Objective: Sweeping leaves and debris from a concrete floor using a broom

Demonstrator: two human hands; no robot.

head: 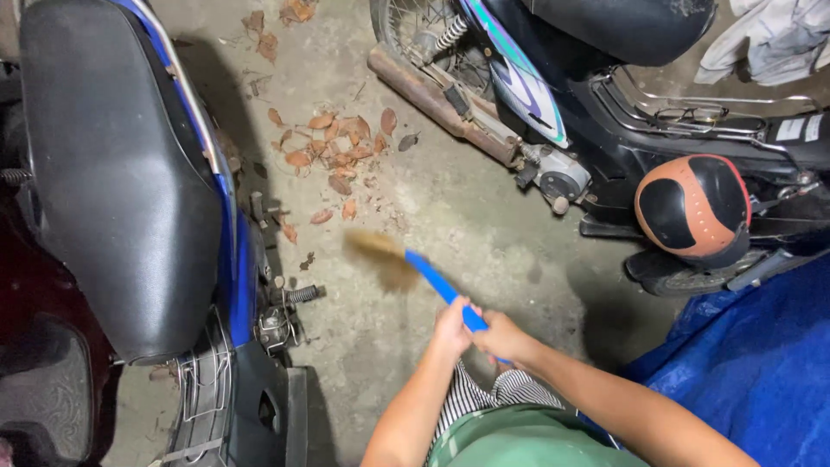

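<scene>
Left hand [451, 326] and right hand [501, 337] each wrap a closed grip around the blue broom handle [437, 281]; blurred bristles [376, 246] near dry leaves [333, 147].

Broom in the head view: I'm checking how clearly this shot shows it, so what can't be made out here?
- Broom bristle end: motion-blurred, its shape unreadable.
- Blue handle's rear end: hidden inside the left hand and right hand; each grip's finger placement is unclear.
- Left motorcycle: cut off by the left and bottom edges.
- Right motorcycle: cut off by the top edge.
- Dry leaves: too small to identify.
</scene>
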